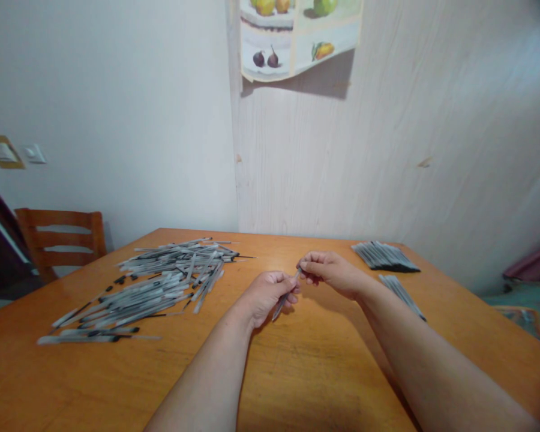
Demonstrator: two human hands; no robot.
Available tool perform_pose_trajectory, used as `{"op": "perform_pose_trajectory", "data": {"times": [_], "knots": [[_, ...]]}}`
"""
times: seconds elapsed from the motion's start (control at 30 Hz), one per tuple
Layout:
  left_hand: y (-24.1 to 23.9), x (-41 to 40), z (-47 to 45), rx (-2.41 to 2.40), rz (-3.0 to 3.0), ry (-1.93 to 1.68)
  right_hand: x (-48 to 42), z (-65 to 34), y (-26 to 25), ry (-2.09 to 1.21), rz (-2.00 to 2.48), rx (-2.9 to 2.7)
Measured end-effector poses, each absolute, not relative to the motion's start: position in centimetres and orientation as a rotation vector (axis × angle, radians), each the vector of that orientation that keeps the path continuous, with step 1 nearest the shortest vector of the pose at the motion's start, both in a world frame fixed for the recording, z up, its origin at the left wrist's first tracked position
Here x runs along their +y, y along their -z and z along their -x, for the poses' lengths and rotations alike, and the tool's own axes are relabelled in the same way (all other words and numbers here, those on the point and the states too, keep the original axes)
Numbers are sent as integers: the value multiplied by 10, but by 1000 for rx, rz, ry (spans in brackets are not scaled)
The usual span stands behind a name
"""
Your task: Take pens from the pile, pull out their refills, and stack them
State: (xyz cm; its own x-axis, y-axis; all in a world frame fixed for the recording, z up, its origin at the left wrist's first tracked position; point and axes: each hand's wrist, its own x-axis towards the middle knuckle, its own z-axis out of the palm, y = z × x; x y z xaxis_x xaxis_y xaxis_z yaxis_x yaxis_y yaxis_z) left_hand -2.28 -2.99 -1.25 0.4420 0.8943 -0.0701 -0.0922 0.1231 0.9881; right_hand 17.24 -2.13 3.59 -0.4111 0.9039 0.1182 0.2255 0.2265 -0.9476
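Note:
Over the middle of the table, a slim pen (278,311) with a greyish see-through barrel slants between my two hands. My left hand (267,294) is closed around its barrel, and the lower end sticks out below the fingers. At the upper end, my right hand (326,268) pinches the pen's dark tip between thumb and fingers; whether that is a separate small part cannot be made out. To the left lies a loose heap of similar pens (139,300) with black ends, pointing various ways.
Small black caps (120,280) lie at the heap's left edge. Beyond my right hand is a neat row of pens (382,256), with a smaller bundle (402,295) nearer. A wooden chair (65,237) stands past the wooden table's (306,378) left side; a wall rises behind.

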Motion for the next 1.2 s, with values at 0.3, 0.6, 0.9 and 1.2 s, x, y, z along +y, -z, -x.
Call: {"op": "perform_pose_trajectory", "data": {"times": [0.3, 0.6, 0.9, 1.2], "knots": [[12, -32, 25, 714, -1140, -785, -17, -176, -32, -1219, 1021, -1646], [9, -35, 21, 818, -1174, -888, -18, -168, -31, -1231, 1067, -1525], [7, -38, 19, 921, -1234, -961, -16, -160, -27, -1168, 1133, -1490], [10, -35, 16, 964, -1267, -983, -13, -160, -29, -1163, 1129, -1477]]}}
